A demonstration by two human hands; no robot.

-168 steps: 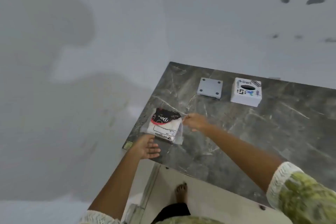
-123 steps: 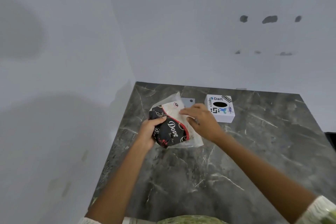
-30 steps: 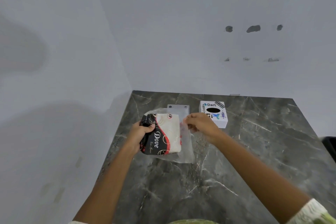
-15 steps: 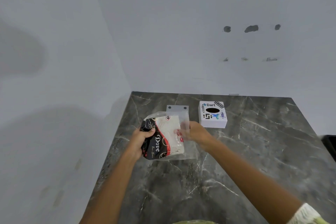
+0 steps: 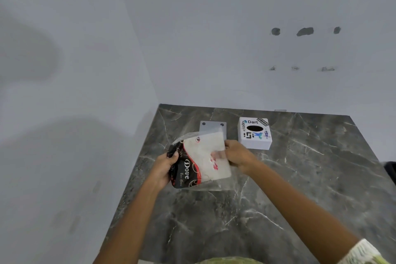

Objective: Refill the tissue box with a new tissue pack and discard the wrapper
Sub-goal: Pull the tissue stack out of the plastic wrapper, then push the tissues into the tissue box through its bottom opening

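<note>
I hold a tissue pack [image 5: 199, 162] above the dark marble counter [image 5: 267, 199]; its wrapper is black, red and clear with "Dove" printed on it, and white tissues show inside. My left hand [image 5: 164, 167] grips the black left end of the pack. My right hand [image 5: 237, 154] is at the pack's right end, fingers partly behind the clear plastic, on the tissues. The white tissue box [image 5: 255, 133], with stickers and a dark oval slot on top, stands at the back of the counter, beyond my right hand.
A flat grey plate [image 5: 212, 127] with holes at its corners lies left of the box, partly hidden by the pack. White walls close the counter at the back and left. A dark object [image 5: 391, 170] shows at the right frame edge.
I picked the pack up from the counter's near left edge with both hands. In the last second my right hand moved from the clear flap into the wrapper's right end.
</note>
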